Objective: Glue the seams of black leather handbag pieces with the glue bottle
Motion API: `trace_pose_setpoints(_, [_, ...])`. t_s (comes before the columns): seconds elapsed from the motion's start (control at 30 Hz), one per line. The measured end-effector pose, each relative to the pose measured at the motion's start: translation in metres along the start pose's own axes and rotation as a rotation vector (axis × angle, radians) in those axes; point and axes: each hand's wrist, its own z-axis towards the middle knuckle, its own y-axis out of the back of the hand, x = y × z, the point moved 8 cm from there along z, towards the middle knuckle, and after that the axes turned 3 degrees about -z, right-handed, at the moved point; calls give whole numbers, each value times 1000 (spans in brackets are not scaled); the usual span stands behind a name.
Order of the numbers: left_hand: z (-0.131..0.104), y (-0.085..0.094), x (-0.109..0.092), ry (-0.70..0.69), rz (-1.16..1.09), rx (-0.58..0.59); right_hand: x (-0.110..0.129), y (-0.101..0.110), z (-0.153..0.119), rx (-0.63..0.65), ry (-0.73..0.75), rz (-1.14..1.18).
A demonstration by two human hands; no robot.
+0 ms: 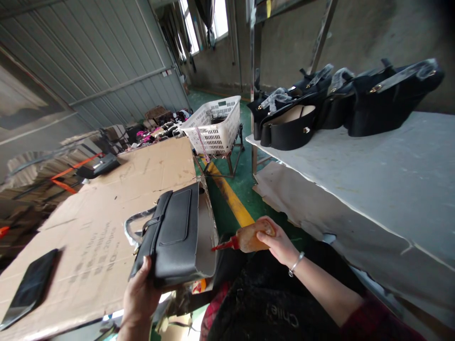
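I grip a smooth, leather-like bag (pixel 175 229) and a cloudy plastic bottle (pixel 253 237); the tabletop (pixel 106 201) is matt cardboard, the basket (pixel 215 140) plastic, my bracelet (pixel 296 264) shiny metal.

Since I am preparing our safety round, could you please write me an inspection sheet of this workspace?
Surface: cardboard sheet, creased, with printed lettering.
Items in hand: black handbag at the sheet's edge; amber squeeze bottle, red nozzle towards the bag's open side, contact unclear.
Clutter: black flat device and a black item on the cardboard.
Hands: left hand grips the bag; right hand holds the bottle.
Cables: nothing seen.
Surroundings: white slotted crate on a metal stand; more handbags on the right-hand table.
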Motion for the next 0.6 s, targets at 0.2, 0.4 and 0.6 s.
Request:
trace_pose_setpoints(0.2, [1, 3, -1, -18, 63, 3, 4, -6, -18, 97, -22, 40])
trace_pose_setpoints(0.4, [-3, -3, 0, -28, 108, 37, 18, 12, -3, -119, 58, -80])
trace_pose_setpoints(0.6, [-3, -4, 0, -90, 122, 17, 22, 2, 16, -134, 104, -10])
